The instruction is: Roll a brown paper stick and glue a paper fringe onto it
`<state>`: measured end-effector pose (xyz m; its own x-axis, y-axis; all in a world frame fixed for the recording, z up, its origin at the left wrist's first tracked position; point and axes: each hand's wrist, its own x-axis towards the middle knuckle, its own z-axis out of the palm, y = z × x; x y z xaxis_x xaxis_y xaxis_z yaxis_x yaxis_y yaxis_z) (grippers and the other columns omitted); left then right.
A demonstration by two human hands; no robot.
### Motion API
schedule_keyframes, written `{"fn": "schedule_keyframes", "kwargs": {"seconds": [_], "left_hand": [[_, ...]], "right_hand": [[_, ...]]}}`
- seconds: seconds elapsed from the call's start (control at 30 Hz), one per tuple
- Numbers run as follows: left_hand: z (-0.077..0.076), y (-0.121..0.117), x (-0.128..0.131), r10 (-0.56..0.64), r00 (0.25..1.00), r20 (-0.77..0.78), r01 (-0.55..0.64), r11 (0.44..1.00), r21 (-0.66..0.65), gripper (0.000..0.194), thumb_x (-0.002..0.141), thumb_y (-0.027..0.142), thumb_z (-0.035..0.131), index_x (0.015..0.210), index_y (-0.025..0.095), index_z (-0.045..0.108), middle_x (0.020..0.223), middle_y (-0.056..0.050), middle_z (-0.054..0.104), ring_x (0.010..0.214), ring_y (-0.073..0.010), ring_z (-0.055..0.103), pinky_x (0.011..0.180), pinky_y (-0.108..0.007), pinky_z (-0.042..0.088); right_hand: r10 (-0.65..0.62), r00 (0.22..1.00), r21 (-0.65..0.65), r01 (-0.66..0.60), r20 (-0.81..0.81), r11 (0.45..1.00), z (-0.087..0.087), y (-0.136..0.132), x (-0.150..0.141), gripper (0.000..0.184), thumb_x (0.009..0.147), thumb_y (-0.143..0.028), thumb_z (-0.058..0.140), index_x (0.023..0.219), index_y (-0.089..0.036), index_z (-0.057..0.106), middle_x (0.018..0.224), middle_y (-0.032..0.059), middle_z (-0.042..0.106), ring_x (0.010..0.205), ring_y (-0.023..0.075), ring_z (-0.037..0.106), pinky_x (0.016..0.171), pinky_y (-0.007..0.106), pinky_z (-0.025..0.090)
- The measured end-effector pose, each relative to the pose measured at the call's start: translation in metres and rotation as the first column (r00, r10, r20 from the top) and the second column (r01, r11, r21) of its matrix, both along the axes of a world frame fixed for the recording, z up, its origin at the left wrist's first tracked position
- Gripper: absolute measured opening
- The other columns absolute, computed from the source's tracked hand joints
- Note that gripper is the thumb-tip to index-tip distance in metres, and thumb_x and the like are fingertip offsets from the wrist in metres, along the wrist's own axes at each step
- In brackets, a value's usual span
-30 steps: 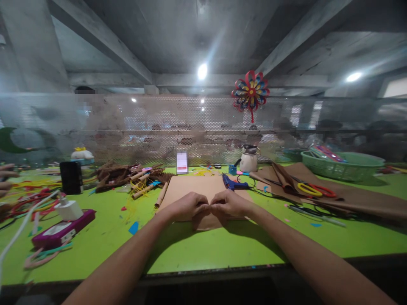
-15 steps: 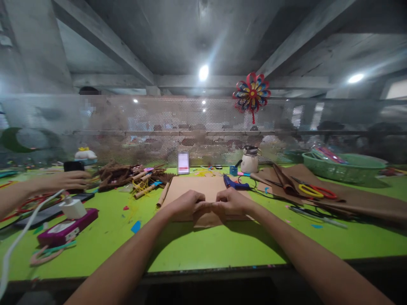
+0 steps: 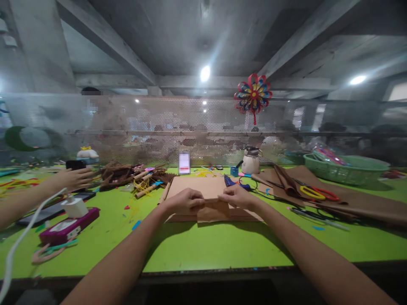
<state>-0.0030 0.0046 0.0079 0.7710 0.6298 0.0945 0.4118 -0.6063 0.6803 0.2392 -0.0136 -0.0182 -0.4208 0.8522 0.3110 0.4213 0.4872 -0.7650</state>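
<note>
My left hand (image 3: pixel 187 200) and my right hand (image 3: pixel 238 197) are side by side over a stack of brown kraft paper sheets (image 3: pixel 190 183) on the green table. Between them is a small piece of brown paper (image 3: pixel 213 214), its upper edge pinched in the closed fingers of both hands. The lower part of this piece hangs over the front edge of the stack. Just behind my right hand lies a blue glue gun (image 3: pixel 237 183), partly covered by the hand.
Brown paper with yellow- and red-handled scissors (image 3: pixel 312 193) lies to the right, near a green basket (image 3: pixel 352 171). A pale jug (image 3: pixel 251 163) and a phone (image 3: pixel 184 163) stand behind. At left are a purple power strip (image 3: pixel 70 226), a white cable and another person's hand (image 3: pixel 73 178).
My hands have moved slightly apart along the top edge of the brown paper piece, and more of it shows between them. The other person's hand at left shifted a little.
</note>
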Motion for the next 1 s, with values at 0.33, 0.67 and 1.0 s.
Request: {"fn": "schedule_keyframes", "kwargs": {"seconds": [0.33,0.67,1.0], "left_hand": [[-0.002,-0.014,0.007,-0.046,0.930,0.364,0.235,0.837,-0.494,0.033,0.070,0.044,0.065,0.075,0.012,0.060,0.058,0.002,0.049,0.048,-0.0059,0.041,0.049,-0.020,0.032],[-0.020,-0.016,0.022,-0.066,0.938,0.340,0.261,0.781,-0.567,0.028,0.072,0.033,0.064,0.093,0.016,0.064,0.080,-0.005,0.064,0.066,-0.0134,0.057,0.065,-0.028,0.044],[0.001,0.001,0.016,0.277,0.818,0.504,-0.304,0.952,-0.029,0.034,0.078,0.043,0.050,0.080,0.011,0.062,0.077,-0.007,0.063,0.074,-0.0156,0.055,0.068,-0.027,0.042]], "right_hand": [[0.397,0.711,-0.156,-0.576,-0.580,0.803,0.023,-0.037,-0.020,0.042,0.069,-0.025,0.071,0.109,-0.017,0.060,0.084,0.0055,0.064,0.077,0.0140,0.059,0.075,0.030,0.046],[0.350,0.865,0.004,-0.374,-0.360,0.928,0.022,-0.032,-0.020,0.023,0.067,-0.032,0.070,0.074,-0.011,0.065,0.073,0.0028,0.058,0.067,0.0126,0.054,0.065,0.026,0.043],[0.010,0.969,0.181,-0.057,0.248,0.982,0.001,-0.010,-0.028,0.029,0.082,-0.031,0.047,0.069,-0.010,0.064,0.061,0.0014,0.059,0.054,0.0093,0.041,0.050,0.021,0.031]]}}
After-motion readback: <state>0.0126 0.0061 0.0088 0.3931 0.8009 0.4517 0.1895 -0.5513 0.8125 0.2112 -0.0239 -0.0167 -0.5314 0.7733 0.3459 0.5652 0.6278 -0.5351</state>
